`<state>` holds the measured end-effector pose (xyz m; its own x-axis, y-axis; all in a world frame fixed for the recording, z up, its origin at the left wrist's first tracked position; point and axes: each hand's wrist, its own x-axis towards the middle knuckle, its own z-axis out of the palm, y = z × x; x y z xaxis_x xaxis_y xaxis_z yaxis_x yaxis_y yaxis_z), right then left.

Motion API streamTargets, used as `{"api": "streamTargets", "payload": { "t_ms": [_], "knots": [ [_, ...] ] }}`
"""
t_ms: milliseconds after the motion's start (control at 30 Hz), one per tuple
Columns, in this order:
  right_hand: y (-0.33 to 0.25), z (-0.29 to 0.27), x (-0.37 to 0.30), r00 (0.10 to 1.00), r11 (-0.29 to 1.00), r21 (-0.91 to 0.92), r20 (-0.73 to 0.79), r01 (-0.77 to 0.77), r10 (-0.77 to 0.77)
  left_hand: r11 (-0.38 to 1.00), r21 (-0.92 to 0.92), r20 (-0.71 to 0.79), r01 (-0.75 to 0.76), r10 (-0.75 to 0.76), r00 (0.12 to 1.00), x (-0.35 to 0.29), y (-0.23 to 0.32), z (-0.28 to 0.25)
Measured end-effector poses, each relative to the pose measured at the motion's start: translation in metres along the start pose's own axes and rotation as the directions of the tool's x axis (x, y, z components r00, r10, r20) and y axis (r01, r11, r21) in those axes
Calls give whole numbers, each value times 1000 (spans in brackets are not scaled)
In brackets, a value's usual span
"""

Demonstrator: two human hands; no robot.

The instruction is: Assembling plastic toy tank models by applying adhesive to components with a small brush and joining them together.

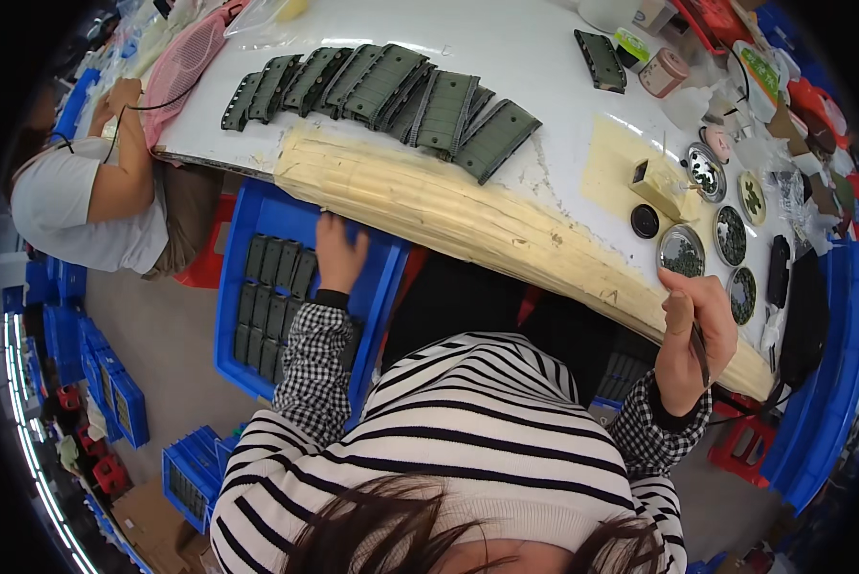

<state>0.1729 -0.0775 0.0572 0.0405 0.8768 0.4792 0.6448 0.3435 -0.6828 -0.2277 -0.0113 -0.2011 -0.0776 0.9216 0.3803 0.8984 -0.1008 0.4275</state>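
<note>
Crate [381,277] below table [506,57], left.

A blue plastic crate [383,277] sits below the desk edge, holding dark green rectangular pieces [271,297] stacked in neat rows; the left hand [339,251] reaches into it. The right hand [694,330] grips a thin dark tool [699,346], held upright.
</note>
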Motion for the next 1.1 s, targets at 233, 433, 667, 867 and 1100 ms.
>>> {"api": "streamTargets", "payload": {
  "t_ms": [233,433,667,867,1100],
  "knots": [
    [-10,-11,-16,999,998,-59,-31,29,-31,978,-171,304,120,-63,951,20,-11,82],
    [-5,-15,-18,1000,998,-54,-23,13,-15,994,5,500,-109,92,861,26,-65,96],
    [-1,-10,-10,999,999,27,23,29,-30,999,0,340,-52,49,939,7,-120,99],
    [8,-19,-10,1000,1000,27,-8,-11,11,963,82,147,256,-266,953,11,-11,-29],
    [15,-13,2,999,992,127,38,-4,-1,24,-956,250,292,-451,857,45,57,-192]
  ]
}}
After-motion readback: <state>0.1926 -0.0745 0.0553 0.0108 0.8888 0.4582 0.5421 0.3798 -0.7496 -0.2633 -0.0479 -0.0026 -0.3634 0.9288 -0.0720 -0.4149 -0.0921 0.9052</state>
